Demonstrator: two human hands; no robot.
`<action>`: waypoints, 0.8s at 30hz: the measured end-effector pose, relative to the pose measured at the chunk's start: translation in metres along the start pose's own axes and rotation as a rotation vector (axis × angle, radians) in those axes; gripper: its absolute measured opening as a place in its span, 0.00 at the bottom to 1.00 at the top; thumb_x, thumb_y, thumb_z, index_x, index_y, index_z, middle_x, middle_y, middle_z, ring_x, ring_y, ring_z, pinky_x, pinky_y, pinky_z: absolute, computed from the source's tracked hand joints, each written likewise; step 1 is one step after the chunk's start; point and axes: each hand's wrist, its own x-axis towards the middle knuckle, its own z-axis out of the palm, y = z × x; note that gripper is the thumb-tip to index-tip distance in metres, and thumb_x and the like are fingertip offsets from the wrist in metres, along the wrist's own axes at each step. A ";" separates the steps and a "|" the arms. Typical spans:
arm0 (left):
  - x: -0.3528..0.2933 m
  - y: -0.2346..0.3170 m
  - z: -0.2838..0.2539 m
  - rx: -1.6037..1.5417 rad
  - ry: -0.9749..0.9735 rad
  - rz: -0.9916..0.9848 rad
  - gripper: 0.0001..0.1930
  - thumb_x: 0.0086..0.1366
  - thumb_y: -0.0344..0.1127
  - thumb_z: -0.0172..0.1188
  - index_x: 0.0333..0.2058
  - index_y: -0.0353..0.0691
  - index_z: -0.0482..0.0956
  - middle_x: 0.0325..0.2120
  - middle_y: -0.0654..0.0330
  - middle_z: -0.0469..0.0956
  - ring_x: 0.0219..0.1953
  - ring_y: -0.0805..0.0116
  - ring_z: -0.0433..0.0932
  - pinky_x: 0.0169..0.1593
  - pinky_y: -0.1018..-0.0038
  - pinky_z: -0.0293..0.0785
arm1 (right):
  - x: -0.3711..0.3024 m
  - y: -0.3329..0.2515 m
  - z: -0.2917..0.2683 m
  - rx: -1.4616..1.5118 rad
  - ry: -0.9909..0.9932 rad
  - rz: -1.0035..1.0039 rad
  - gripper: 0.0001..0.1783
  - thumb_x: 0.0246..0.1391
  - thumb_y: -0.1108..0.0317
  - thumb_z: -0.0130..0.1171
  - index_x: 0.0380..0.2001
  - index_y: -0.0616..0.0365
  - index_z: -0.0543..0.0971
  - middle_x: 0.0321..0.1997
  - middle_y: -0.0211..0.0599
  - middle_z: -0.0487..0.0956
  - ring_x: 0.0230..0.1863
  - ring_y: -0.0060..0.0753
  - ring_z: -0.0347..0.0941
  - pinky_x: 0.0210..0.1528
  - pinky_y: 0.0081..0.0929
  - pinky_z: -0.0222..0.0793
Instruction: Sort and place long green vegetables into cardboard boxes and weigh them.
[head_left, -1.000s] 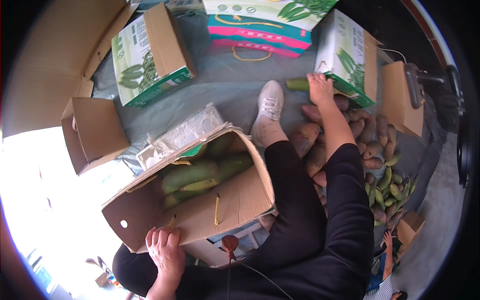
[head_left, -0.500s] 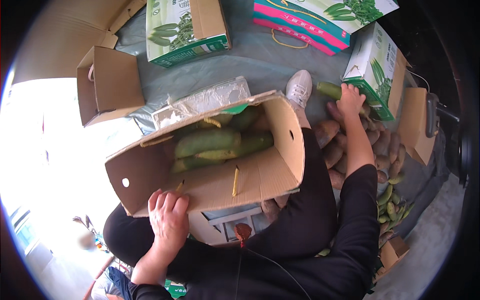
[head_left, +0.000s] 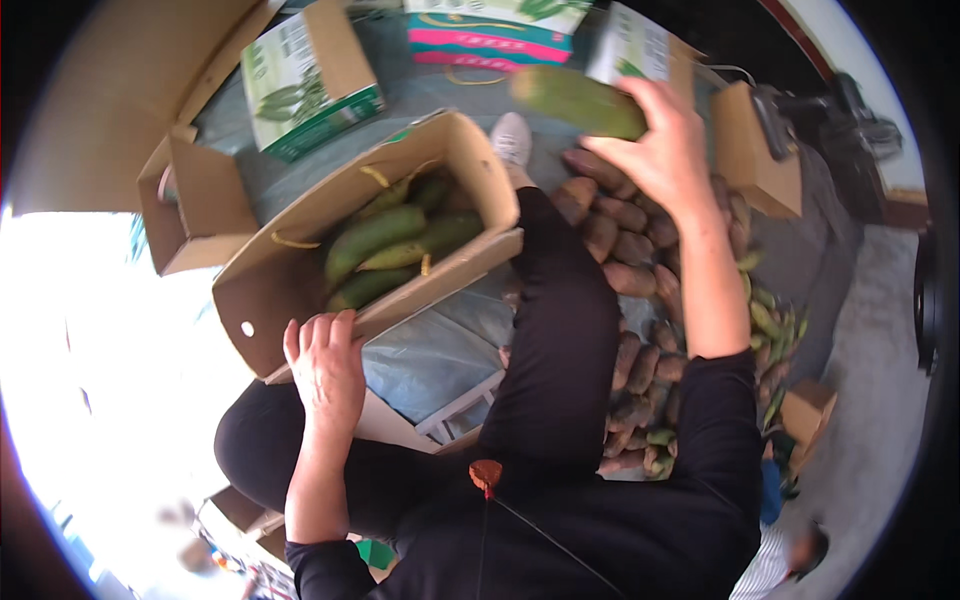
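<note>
My right hand (head_left: 660, 140) is raised above the pile, gripping one end of a thick green cucumber-shaped vegetable (head_left: 570, 100), which points left. On my left, an uncovered cardboard box (head_left: 300, 320) leans tilted in front of me, with yellow cord handles on its sides. Several more green cucumber-shaped vegetables (head_left: 375, 240) lie inside it. My left hand (head_left: 328, 355) clasps the box's near rim, fingers over the edge and the thumb side hidden.
Reddish-brown tubers (head_left: 630, 245) are heaped to the right of my leg, with smaller green vegetables (head_left: 765, 315) beyond. Printed cartons (head_left: 300, 90) and a pink-and-teal box (head_left: 490, 42) stand at the back. A plain carton (head_left: 200, 200) sits at left, another (head_left: 755, 150) at right.
My right hand has lifted the green vegetable from beside the pile and brought it up and leftward. My left hand stays on the rim; the box appears shifted left and more tilted as the view moved.
</note>
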 end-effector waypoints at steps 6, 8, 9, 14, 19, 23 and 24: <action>-0.013 0.002 -0.002 0.028 0.051 0.022 0.26 0.53 0.29 0.63 0.53 0.43 0.71 0.44 0.59 0.74 0.51 0.60 0.71 0.63 0.56 0.56 | 0.005 -0.125 0.025 0.042 -0.014 -0.214 0.26 0.28 0.60 0.71 0.38 0.49 0.79 0.37 0.33 0.77 0.42 0.40 0.73 0.40 0.42 0.66; -0.016 0.002 0.000 0.031 0.047 0.073 0.29 0.53 0.29 0.62 0.56 0.42 0.69 0.47 0.54 0.73 0.52 0.56 0.70 0.62 0.56 0.57 | 0.001 -0.162 0.040 0.006 -0.192 -0.228 0.23 0.29 0.61 0.69 0.35 0.48 0.79 0.35 0.30 0.75 0.44 0.38 0.70 0.42 0.43 0.60; -0.016 0.003 0.001 0.041 0.055 0.075 0.29 0.54 0.29 0.62 0.57 0.42 0.68 0.48 0.54 0.73 0.53 0.55 0.70 0.61 0.56 0.57 | -0.005 -0.175 0.053 0.055 -0.172 -0.259 0.19 0.30 0.61 0.68 0.32 0.49 0.79 0.34 0.30 0.75 0.44 0.35 0.70 0.42 0.42 0.58; -0.018 0.003 0.002 0.103 0.020 0.063 0.28 0.54 0.29 0.62 0.56 0.39 0.68 0.49 0.52 0.72 0.53 0.52 0.69 0.61 0.56 0.58 | -0.028 -0.224 0.099 -0.015 -0.189 -0.302 0.14 0.39 0.59 0.65 0.33 0.48 0.80 0.34 0.28 0.76 0.44 0.31 0.70 0.46 0.41 0.58; -0.018 -0.001 0.005 0.080 0.076 0.109 0.28 0.54 0.29 0.61 0.55 0.39 0.68 0.48 0.53 0.72 0.53 0.53 0.69 0.60 0.57 0.59 | -0.035 -0.210 0.075 0.201 -0.155 -0.223 0.20 0.35 0.56 0.70 0.35 0.48 0.80 0.35 0.28 0.76 0.46 0.32 0.71 0.47 0.42 0.60; -0.021 -0.009 0.003 0.034 0.116 0.096 0.26 0.54 0.29 0.62 0.54 0.42 0.72 0.46 0.57 0.74 0.51 0.56 0.71 0.59 0.59 0.60 | -0.036 -0.148 0.035 0.230 0.001 -0.166 0.20 0.36 0.58 0.70 0.36 0.51 0.81 0.35 0.39 0.80 0.40 0.43 0.76 0.41 0.41 0.70; -0.017 -0.004 0.004 0.034 0.118 0.106 0.25 0.53 0.30 0.63 0.53 0.42 0.72 0.45 0.57 0.75 0.51 0.57 0.71 0.59 0.60 0.60 | -0.045 -0.119 0.025 0.275 0.125 -0.163 0.19 0.39 0.61 0.69 0.37 0.53 0.81 0.35 0.39 0.80 0.38 0.42 0.77 0.39 0.38 0.71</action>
